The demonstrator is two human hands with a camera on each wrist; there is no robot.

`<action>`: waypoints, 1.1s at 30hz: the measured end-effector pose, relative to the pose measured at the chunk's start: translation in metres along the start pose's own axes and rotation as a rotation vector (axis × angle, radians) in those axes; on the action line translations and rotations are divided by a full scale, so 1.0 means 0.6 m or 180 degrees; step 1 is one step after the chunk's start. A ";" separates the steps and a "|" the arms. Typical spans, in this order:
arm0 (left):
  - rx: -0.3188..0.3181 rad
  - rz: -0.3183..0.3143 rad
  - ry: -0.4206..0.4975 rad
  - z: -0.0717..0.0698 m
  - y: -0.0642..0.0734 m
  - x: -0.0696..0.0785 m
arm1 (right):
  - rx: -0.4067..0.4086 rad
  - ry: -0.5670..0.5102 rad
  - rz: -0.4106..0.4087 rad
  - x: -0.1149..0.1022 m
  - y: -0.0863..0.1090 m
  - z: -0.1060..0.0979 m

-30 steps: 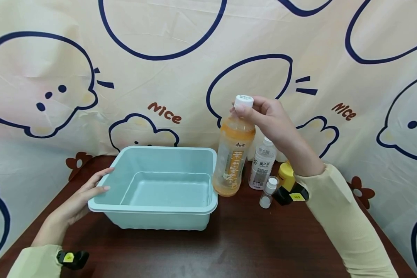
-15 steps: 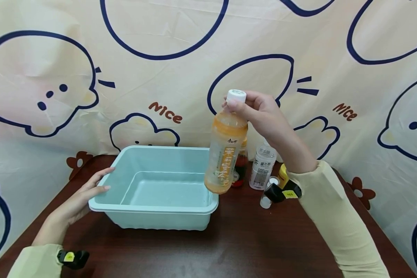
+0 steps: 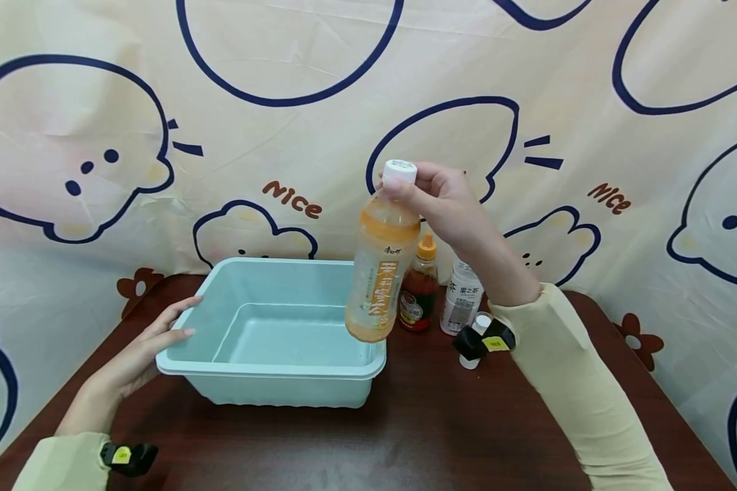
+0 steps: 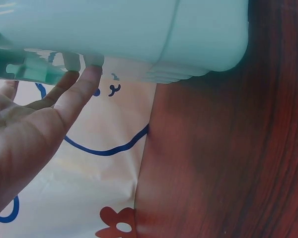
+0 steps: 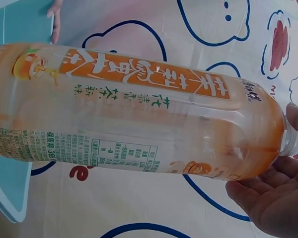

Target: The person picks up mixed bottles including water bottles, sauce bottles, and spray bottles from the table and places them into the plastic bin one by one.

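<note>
My right hand [image 3: 445, 204] pinches a plastic drink bottle [image 3: 383, 273] by its neck, just under the white cap. The bottle has an orange band and an orange label strip, and hangs slightly tilted in front of the right rim of a pale blue plastic basin [image 3: 295, 334]. In the right wrist view the bottle [image 5: 139, 114] crosses the picture, with finger and thumb at its neck. My left hand [image 3: 138, 354] holds the basin's left rim, fingertips lapping over it. In the left wrist view, fingers of the left hand [image 4: 49, 119] reach up to the basin's outer side.
Right of the basin stand a dark red sauce bottle [image 3: 417, 290] with an orange nozzle and a white-labelled drink bottle [image 3: 462, 300]. A small white-capped bottle [image 3: 469, 363] is partly hidden by the wrist camera. Behind the brown table [image 3: 417, 436] hangs a printed cloth.
My right hand has carried the drink bottle left, from beside the basin to its right rim. The sauce bottle has come into view; the yellow item is now hidden. My left hand stays put.
</note>
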State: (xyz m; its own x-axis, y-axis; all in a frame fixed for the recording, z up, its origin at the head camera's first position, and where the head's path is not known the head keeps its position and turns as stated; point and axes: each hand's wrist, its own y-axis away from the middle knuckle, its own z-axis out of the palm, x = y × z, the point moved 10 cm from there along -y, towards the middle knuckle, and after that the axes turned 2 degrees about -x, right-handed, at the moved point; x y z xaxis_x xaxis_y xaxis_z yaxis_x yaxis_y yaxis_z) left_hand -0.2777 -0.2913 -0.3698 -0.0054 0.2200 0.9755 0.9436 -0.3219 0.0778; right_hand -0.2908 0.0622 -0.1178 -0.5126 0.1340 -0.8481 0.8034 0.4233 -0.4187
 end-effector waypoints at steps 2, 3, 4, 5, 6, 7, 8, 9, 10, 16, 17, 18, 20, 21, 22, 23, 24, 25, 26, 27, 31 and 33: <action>0.0000 0.0003 0.0010 0.000 0.000 0.000 | -0.0036 -0.0032 0.0009 0.000 0.000 0.006; -0.0001 0.0003 0.0015 0.000 0.001 0.000 | -0.0048 -0.0039 0.0023 0.001 0.000 0.010; -0.0003 0.0007 0.0019 0.000 0.001 0.000 | -0.0050 -0.0039 0.0033 0.001 0.000 0.012; -0.0003 0.0010 0.0019 0.000 0.001 0.000 | -0.0052 -0.0030 0.0048 0.002 0.000 0.014; -0.0001 0.0010 0.0021 0.000 0.001 0.000 | -0.0051 -0.0027 0.0053 0.002 0.000 0.016; 0.0002 0.0009 0.0019 0.000 0.001 0.000 | -0.0044 -0.0020 0.0059 0.002 0.000 0.017; -0.0002 0.0006 0.0019 0.000 0.001 0.000 | -0.0030 -0.0009 0.0063 0.003 -0.001 0.018; -0.0002 -0.0001 0.0019 0.000 0.001 0.000 | -0.0020 0.0010 0.0056 0.003 -0.001 0.019; -0.0003 -0.0006 0.0017 0.000 0.001 0.000 | -0.0011 0.0034 0.0038 0.004 -0.002 0.020; -0.0016 -0.0023 0.0027 0.002 0.000 0.001 | -0.0040 0.0020 0.0062 0.010 -0.002 0.028; -0.0016 -0.0022 0.0026 0.002 0.000 0.001 | -0.0048 0.0004 0.0083 0.012 -0.002 0.030; -0.0013 -0.0021 0.0022 0.002 0.000 0.001 | -0.0051 -0.0005 0.0100 0.014 -0.002 0.032; -0.0007 -0.0023 0.0012 0.001 0.000 0.001 | -0.0067 0.0000 0.0095 0.016 -0.002 0.036; -0.0006 -0.0022 0.0000 0.001 0.000 0.001 | -0.0068 0.0016 0.0094 0.017 -0.003 0.038; -0.0003 -0.0025 -0.0004 0.001 0.000 0.001 | -0.0067 0.0037 0.0091 0.018 -0.003 0.039; -0.0001 -0.0025 -0.0009 0.001 0.000 0.000 | -0.0066 0.0052 0.0099 0.020 -0.003 0.041; -0.0001 -0.0025 -0.0015 0.001 0.000 0.000 | -0.0064 0.0065 0.0113 0.022 -0.003 0.042; -0.0002 -0.0024 -0.0017 0.001 0.000 0.000 | -0.0069 0.0064 0.0118 0.023 -0.002 0.044; -0.0001 -0.0022 -0.0021 0.001 0.000 0.000 | -0.0065 0.0076 0.0132 0.025 -0.002 0.045; -0.0003 -0.0021 -0.0022 0.001 0.000 0.000 | -0.0062 0.0083 0.0155 0.028 -0.002 0.045; -0.0005 -0.0015 -0.0018 0.002 0.000 0.000 | -0.0106 0.0051 0.0217 0.040 -0.001 0.050; -0.0007 -0.0017 -0.0019 0.002 0.000 0.000 | -0.0129 0.0055 0.0246 0.046 -0.001 0.053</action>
State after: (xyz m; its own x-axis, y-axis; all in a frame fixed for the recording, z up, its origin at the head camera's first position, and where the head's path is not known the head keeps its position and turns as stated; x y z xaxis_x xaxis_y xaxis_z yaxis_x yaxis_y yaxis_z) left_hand -0.2776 -0.2904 -0.3703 -0.0085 0.2272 0.9738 0.9428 -0.3228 0.0835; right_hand -0.2960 0.0371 -0.1512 -0.4550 0.1830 -0.8715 0.8280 0.4470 -0.3385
